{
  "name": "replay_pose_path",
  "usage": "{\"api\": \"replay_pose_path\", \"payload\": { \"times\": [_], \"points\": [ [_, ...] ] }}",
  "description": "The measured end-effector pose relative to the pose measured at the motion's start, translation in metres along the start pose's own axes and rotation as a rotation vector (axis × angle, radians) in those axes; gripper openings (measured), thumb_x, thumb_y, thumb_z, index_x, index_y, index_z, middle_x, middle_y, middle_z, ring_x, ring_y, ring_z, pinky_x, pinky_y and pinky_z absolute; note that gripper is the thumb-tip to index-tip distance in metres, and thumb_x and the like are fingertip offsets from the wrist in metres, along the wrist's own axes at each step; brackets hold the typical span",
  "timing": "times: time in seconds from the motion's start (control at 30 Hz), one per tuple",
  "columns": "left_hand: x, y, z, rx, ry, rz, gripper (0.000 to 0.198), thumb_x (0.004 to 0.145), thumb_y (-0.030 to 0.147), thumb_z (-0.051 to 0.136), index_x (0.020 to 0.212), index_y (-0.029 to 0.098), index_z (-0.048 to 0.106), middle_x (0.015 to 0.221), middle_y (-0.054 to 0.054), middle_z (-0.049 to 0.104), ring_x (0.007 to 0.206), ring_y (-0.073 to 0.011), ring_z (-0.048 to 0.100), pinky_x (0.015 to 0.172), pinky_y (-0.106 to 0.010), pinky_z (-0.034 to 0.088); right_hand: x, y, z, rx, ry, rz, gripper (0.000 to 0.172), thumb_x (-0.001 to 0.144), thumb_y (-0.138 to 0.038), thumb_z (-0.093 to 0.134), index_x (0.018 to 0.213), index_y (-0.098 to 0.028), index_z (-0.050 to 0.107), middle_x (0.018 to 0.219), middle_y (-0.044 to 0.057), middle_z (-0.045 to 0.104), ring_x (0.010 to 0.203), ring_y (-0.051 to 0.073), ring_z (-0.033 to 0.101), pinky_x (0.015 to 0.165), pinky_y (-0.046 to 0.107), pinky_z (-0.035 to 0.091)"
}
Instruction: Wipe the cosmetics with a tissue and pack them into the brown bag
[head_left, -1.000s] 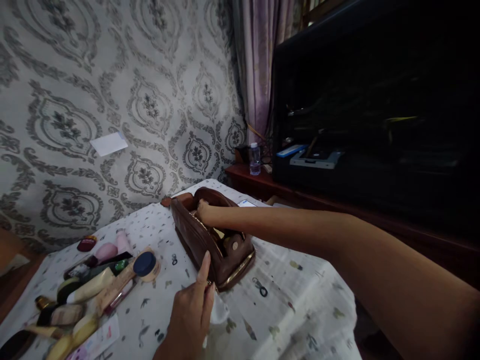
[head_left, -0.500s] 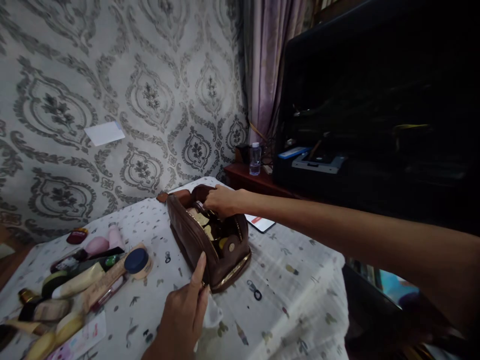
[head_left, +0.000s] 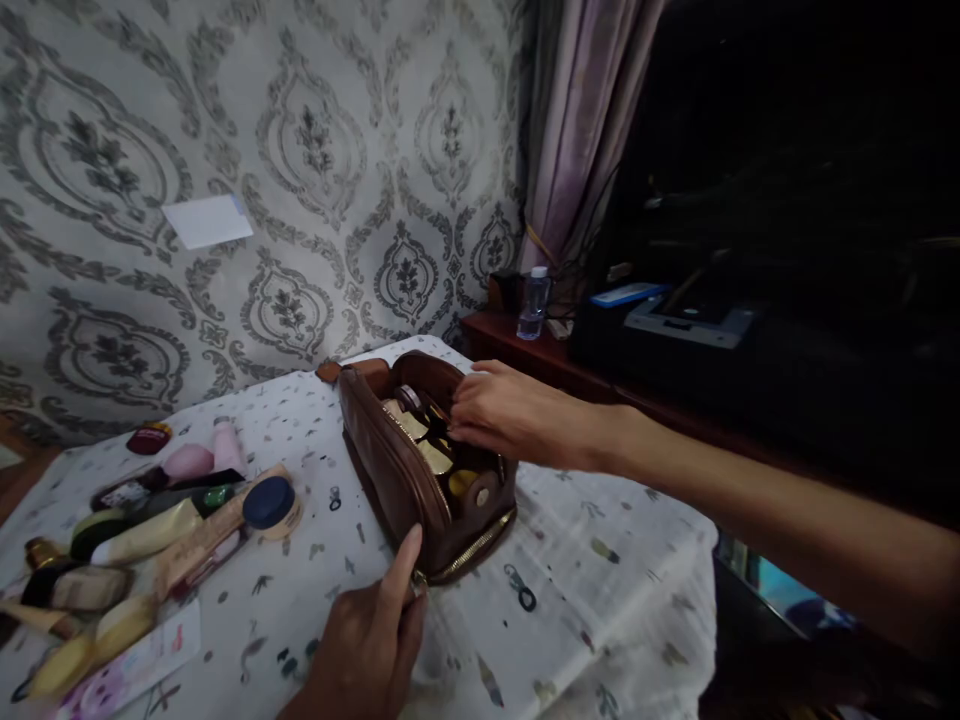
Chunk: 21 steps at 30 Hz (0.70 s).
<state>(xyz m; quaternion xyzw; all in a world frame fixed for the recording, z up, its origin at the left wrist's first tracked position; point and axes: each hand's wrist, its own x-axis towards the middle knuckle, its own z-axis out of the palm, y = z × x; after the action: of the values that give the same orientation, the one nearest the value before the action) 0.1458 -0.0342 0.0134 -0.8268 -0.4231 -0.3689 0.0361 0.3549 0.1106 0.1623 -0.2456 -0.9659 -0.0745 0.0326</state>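
Observation:
A brown leather makeup bag (head_left: 382, 460) lies unzipped on the patterned white cloth, its mouth facing up. Cream-coloured items (head_left: 431, 452) and a small round container (head_left: 409, 397) show inside. My left hand (head_left: 367, 635) is at the bag's near corner, index finger laid along the leather and thumb close to the zip pull (head_left: 418, 578). Over the right rim of the mouth, my right hand (head_left: 499, 412) has its fingers curled down into the bag. Whatever those fingertips hold, if anything, is hidden.
Cosmetics lie in a group on the left: a dark-lidded jar (head_left: 271, 505), a pink sponge (head_left: 189, 461), a cream tube (head_left: 150, 532) and several others. A water bottle (head_left: 533, 303) stands on the red-brown wooden surface behind. The cloth-covered surface ends at right.
My right hand has shifted from the far part of the bag's mouth nearer along its right rim. My left hand stays at the near corner. The view has turned slightly.

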Motion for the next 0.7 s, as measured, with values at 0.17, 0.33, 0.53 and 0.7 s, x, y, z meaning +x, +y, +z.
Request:
{"api": "replay_pose_path", "payload": {
  "times": [0.17,0.33,0.53,0.7],
  "points": [
    [0.004,0.002,-0.002,0.016,0.035,0.062,0.055,0.104,0.022,0.03,0.156,0.015,0.013,0.072,0.0,0.074,0.05,-0.0116,0.067,0.051,-0.019,0.055,-0.046,-0.014,0.015,0.276,0.193,-0.083,0.03,0.101,-0.031,0.046,0.081,-0.018,0.065,0.084,0.005,0.069,0.112,0.021,0.06,0.108,0.042,0.033],
    [-0.003,-0.007,0.01,-0.045,0.109,0.102,0.053,0.102,0.02,0.034,0.153,0.012,0.024,0.07,0.0,0.072,0.047,-0.0116,0.065,0.046,-0.02,0.055,-0.07,-0.028,0.037,0.368,0.325,-0.054,0.018,0.099,-0.025,0.051,0.093,-0.018,0.067,0.087,0.005,0.071,0.116,0.021,0.06,0.113,0.044,0.034],
    [-0.008,-0.009,0.011,-0.017,0.064,0.068,0.054,0.101,0.02,0.035,0.153,0.014,0.023,0.069,0.0,0.072,0.047,-0.0117,0.066,0.048,-0.02,0.056,-0.081,-0.032,0.05,0.387,0.37,-0.033,0.017,0.095,-0.029,0.057,0.106,-0.022,0.067,0.101,0.008,0.073,0.122,0.025,0.059,0.114,0.047,0.035],
    [-0.016,-0.011,0.009,-0.005,-0.022,0.045,0.058,0.101,0.022,0.036,0.156,0.02,0.018,0.076,-0.002,0.076,0.053,-0.0131,0.07,0.053,-0.018,0.057,-0.084,-0.04,0.059,0.445,0.408,0.065,0.026,0.093,-0.031,0.059,0.116,-0.02,0.064,0.11,0.012,0.072,0.123,0.026,0.059,0.114,0.05,0.034]
  ]
}}
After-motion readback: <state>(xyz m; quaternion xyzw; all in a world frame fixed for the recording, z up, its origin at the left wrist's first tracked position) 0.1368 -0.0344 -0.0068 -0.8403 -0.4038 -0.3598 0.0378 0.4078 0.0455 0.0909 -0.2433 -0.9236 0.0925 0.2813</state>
